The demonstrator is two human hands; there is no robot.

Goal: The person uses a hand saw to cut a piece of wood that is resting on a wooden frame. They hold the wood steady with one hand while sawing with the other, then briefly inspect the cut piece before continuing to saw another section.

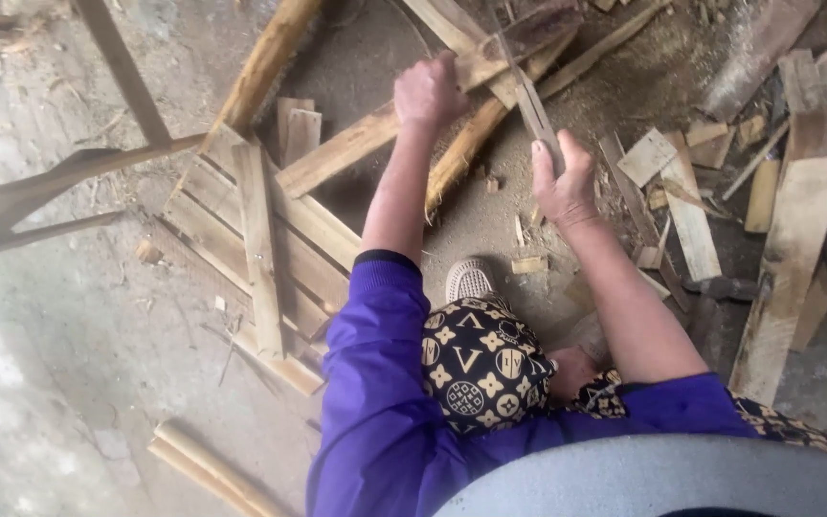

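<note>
Dusty concrete floor [78, 316] spreads out underfoot, littered with sawdust, chips and offcuts, and the person crouches in the middle of it in purple sleeves and patterned trousers, one pale shoe [471, 280] planted forward.

Their left hand [427, 92] is stretched out ahead, fingers curled down over a long pale plank [356, 148] that runs slantwise across the floor, its near end resting on a slatted wooden pallet [260, 230]; the grip looks closed on the wood, pinning it in place. A rounder, bark-edged pole [466, 144] lies just beside that plank and crosses under it. Their right hand [565, 182] is clenched around the lower end of a narrow flat blade or strip [528, 96] that angles up and away, its far end reaching the plank near the left hand (whether it is a saw, a chopper or only a thin slat, I cannot tell from here).

As for progress, I'd judge the work to be well under way but far from over: short cut blocks and split boards [691, 206] lie scattered to the right, and a wide board [787, 278] rests among them, so plenty of wood has been broken down already. The plank under the left hand appears whole, with no cut that I can make out, and long timbers at the top of the floor look untouched. Two loose sticks [208, 469] lie apart near the person's left side.
</note>
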